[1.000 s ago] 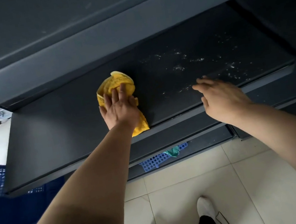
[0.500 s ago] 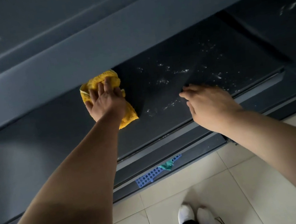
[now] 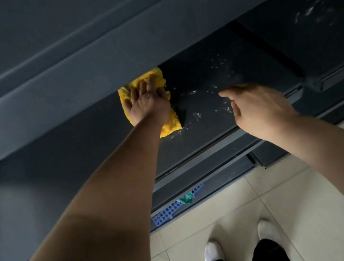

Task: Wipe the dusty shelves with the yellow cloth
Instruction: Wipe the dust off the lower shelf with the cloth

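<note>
My left hand (image 3: 148,104) presses the yellow cloth (image 3: 170,125) flat on a dark grey shelf (image 3: 82,167), partly under the front lip of the shelf above. White dust specks (image 3: 211,89) lie just right of the cloth. My right hand (image 3: 258,110) hovers over the shelf's front edge with fingers spread and nothing in it. Another dusty patch (image 3: 314,8) shows on the shelf section at the far right.
The upper shelf's front lip (image 3: 111,67) overhangs the cloth. A lower shelf rail (image 3: 207,176) runs below. A blue perforated basket (image 3: 170,209) with green cloth sits under it. Beige floor tiles (image 3: 303,211) and my white shoes (image 3: 213,254) are below.
The cloth under my left hand has moved back and to the right, toward the dust and under the upper lip. My right hand stays near the front edge.
</note>
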